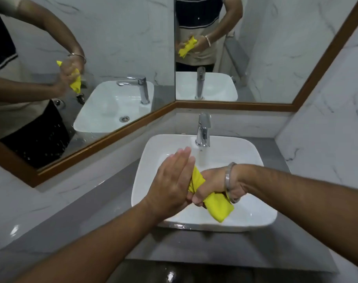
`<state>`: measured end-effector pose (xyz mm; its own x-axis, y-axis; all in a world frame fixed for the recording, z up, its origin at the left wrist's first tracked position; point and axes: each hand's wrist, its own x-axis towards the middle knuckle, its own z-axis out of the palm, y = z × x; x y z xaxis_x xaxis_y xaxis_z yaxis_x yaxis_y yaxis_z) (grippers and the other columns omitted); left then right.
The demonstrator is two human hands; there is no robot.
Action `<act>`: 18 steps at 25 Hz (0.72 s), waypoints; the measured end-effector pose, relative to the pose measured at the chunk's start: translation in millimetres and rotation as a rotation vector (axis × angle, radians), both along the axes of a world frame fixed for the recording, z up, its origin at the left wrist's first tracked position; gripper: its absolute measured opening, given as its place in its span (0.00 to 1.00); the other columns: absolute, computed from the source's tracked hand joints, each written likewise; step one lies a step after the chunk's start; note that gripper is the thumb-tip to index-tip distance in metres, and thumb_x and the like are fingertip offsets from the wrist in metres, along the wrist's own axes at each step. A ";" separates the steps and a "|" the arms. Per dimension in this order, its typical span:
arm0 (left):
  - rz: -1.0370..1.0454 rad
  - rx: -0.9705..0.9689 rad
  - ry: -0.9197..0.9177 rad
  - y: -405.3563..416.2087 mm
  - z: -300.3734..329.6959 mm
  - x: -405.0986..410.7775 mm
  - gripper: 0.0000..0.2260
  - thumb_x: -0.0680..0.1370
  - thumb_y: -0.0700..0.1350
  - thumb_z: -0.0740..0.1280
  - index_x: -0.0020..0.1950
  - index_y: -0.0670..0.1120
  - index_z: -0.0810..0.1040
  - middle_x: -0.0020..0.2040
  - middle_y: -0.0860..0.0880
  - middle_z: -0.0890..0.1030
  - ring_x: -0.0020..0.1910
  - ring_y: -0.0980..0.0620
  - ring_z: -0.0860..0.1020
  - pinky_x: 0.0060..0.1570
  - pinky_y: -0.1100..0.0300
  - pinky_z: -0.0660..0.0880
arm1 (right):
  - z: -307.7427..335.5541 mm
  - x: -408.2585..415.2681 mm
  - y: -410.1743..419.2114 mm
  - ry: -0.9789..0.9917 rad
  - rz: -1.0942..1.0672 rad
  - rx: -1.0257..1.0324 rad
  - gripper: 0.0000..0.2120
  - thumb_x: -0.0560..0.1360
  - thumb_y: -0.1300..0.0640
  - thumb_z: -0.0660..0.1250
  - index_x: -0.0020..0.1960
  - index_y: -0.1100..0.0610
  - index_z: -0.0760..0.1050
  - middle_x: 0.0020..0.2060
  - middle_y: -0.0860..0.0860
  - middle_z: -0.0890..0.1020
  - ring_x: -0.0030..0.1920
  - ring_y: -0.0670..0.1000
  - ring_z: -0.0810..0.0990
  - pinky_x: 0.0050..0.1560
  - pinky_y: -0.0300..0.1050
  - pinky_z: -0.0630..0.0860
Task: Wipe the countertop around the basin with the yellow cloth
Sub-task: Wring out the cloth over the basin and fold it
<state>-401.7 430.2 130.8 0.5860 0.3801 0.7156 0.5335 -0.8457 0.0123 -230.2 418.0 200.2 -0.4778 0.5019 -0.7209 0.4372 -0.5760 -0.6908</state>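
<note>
The yellow cloth point(216, 207) is bunched and twisted above the white basin point(255, 160). My right hand point(216, 182) is closed around its middle, with one end sticking up and the other hanging down. My left hand point(172, 180) presses flat against the cloth's upper end, fingers straight and together, pointing toward the tap point(203, 129). Both hands hover over the basin's middle. The grey countertop point(88, 213) surrounds the basin and looks wet along the front edge.
Wood-framed mirrors point(104, 139) fill the corner behind and to the left, reflecting the basin and the person. Marble-patterned wall point(327, 119) closes the right side. A metal bangle point(228, 178) sits on my right wrist.
</note>
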 end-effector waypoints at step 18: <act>0.134 -0.775 0.946 105.3 -58.9 48.3 0.06 0.71 0.44 0.64 0.35 0.49 0.69 0.34 0.52 0.74 0.32 0.48 0.74 0.34 0.59 0.71 | -123.0 13.8 70.9 -0.705 0.049 0.223 0.06 0.66 0.52 0.69 0.35 0.53 0.74 0.29 0.51 0.79 0.30 0.53 0.79 0.29 0.38 0.72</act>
<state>-353.4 535.5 71.9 0.6749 0.6128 -0.4111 0.6874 -0.7247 0.0484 -216.4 488.9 77.2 0.0349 0.6621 -0.7486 0.8418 -0.4232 -0.3351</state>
